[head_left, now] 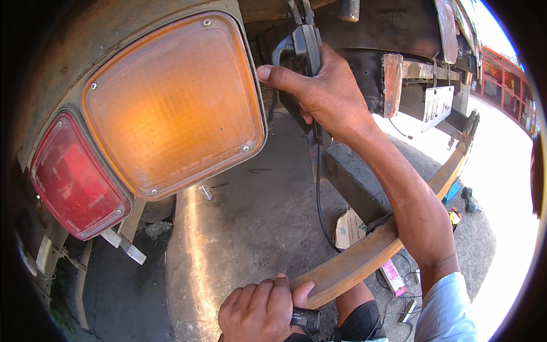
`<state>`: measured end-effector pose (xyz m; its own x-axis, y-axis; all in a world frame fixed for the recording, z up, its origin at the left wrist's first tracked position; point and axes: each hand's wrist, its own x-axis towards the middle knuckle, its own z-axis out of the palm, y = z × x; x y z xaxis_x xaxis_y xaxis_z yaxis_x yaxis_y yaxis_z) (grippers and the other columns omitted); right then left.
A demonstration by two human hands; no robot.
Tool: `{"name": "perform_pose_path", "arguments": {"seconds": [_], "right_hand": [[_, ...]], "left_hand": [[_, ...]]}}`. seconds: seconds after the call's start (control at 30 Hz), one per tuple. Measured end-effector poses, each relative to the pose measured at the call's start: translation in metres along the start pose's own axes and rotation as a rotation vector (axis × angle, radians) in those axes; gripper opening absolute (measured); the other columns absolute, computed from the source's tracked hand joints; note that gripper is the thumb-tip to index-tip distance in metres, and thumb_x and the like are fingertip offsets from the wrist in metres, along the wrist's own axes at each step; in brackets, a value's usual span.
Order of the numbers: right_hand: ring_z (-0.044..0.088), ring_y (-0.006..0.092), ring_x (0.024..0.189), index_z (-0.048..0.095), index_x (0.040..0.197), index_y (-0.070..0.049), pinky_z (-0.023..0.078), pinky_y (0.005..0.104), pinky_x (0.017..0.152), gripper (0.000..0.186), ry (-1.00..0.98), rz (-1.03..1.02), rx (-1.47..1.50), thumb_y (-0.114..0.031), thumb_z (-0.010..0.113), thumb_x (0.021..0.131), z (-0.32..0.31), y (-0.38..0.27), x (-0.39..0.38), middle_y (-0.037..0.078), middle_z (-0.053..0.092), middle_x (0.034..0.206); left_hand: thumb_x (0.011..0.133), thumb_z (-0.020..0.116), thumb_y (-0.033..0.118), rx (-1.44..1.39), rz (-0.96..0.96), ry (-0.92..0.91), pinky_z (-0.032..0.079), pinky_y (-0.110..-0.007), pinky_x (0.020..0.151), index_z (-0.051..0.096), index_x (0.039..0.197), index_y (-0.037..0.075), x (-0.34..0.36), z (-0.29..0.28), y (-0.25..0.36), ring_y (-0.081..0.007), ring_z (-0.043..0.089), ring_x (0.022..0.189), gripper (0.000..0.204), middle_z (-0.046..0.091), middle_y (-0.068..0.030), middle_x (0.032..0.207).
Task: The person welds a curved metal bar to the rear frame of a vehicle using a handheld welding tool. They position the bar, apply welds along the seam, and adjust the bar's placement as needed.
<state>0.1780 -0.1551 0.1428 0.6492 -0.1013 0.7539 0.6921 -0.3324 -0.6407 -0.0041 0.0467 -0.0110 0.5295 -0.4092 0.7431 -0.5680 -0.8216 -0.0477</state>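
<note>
My right hand [327, 94] reaches up beside the large orange lamp [174, 108], its fingers wrapped round a black tool [307, 48]. Two prongs and a curved loop show at the tool's top, and a black cable [319, 194] hangs below it; its exact kind I cannot tell. The thumb points left, close to the lamp's rim. At the bottom, my left hand [256, 310] is a fist with a short black cylinder [306, 318] sticking out under the thumb. That thumb lies at the near end of a brown, rusty bar [353, 256]; whether they touch is unclear.
A red lamp [80, 176] sits left of the orange one on the vehicle's rear. Beyond my right arm are a dark metal beam [356, 176] and a white plate [437, 107]. On the concrete floor lie a torn cardboard piece [349, 229], a pink-and-white box [393, 278] and loose cables.
</note>
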Motion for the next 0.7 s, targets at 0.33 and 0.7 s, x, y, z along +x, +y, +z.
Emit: {"name": "perform_pose_path", "arguments": {"seconds": [0.33,0.7], "right_hand": [[0.070,0.0177,0.076,0.067,0.107,-0.002,0.059,0.0379,0.078,0.062,-0.016,-0.045,-0.089,-0.053,0.091,0.081,0.0041,0.0024,0.0048,0.007,0.072,0.081],[0.074,0.0195,0.087,0.072,0.114,-0.002,0.060,0.0403,0.085,0.059,-0.029,-0.062,-0.097,-0.050,0.089,0.083,0.0027,0.0000,0.0045,0.011,0.076,0.089]], "left_hand": [[0.096,0.083,0.029,0.049,0.000,0.076,0.059,-0.041,0.063,0.077,0.093,0.002,0.0011,0.0039,0.0026,-0.0306,0.073,0.067,0.028,0.074,-0.0125,0.078],[0.096,0.082,0.027,0.024,0.001,0.081,0.060,-0.041,0.066,0.078,0.093,0.001,0.0020,0.0042,0.0020,-0.0302,0.075,0.070,0.026,0.076,-0.0126,0.081]]}}
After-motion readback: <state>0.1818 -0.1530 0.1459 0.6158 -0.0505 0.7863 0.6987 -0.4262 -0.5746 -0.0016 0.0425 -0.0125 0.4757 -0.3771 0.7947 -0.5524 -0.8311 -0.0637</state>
